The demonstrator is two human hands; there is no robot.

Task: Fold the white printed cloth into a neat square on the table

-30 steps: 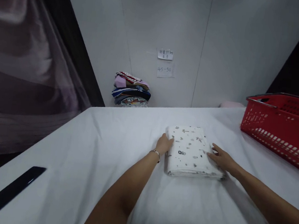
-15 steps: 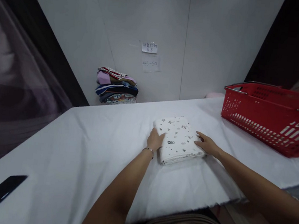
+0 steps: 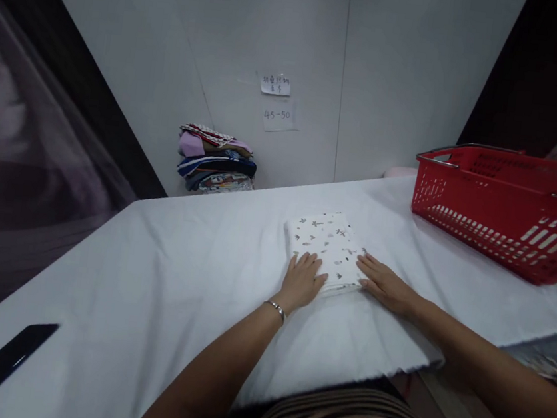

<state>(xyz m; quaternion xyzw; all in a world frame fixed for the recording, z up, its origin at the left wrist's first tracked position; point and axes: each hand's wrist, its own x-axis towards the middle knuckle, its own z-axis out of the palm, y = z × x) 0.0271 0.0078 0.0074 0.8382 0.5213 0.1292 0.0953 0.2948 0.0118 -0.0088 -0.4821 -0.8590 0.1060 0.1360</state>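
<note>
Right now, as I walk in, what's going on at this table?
A person has both bare hands on a folded white cloth with small printed motifs, lying on a white-covered table. The left hand rests spread on its near left part, and the right hand is at its right edge. A red basket stands off to the right, and a pile of folded fabrics shows near the back wall.

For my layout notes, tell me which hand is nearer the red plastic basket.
Right. The right hand is left of the basket, at the folded white patterned cloth; the left hand is farther left.
</note>
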